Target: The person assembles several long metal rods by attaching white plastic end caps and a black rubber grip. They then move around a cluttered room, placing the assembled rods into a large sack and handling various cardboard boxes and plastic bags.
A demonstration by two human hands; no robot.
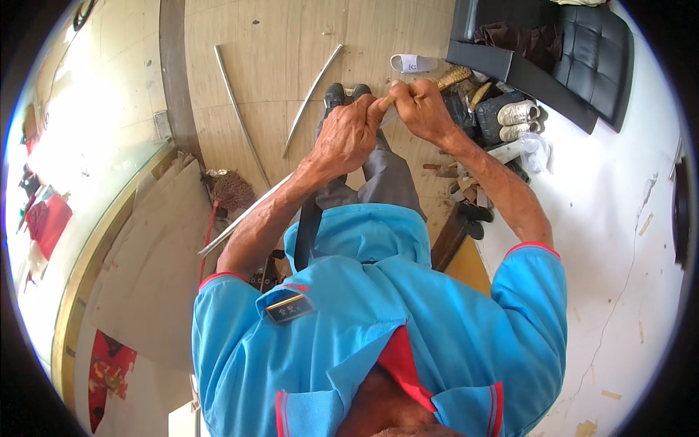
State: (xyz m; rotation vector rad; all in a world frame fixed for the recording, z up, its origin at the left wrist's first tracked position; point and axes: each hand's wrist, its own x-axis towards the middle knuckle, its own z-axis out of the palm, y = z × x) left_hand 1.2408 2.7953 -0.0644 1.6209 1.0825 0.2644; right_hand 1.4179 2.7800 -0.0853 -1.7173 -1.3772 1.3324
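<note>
Gap between two metal strips [307, 98] ahead, shoes [518, 113] beside right hand [424, 113], mop [233, 191] at left

The shirt [466, 320] is bright blue, short-sleeved, with red edging on the cuffs at 8 and 3 o'clock, red-striped collar points [491, 408] and a red inner placket [408, 364]. A dark, gold-edged badge [289, 309] sits at 7 o'clock, a black strap [307, 231] at 9. Grey trousers [393, 182], dark shoes [333, 95] at 12. Left hand [346, 135] and right hand [424, 111] are bare.
</note>
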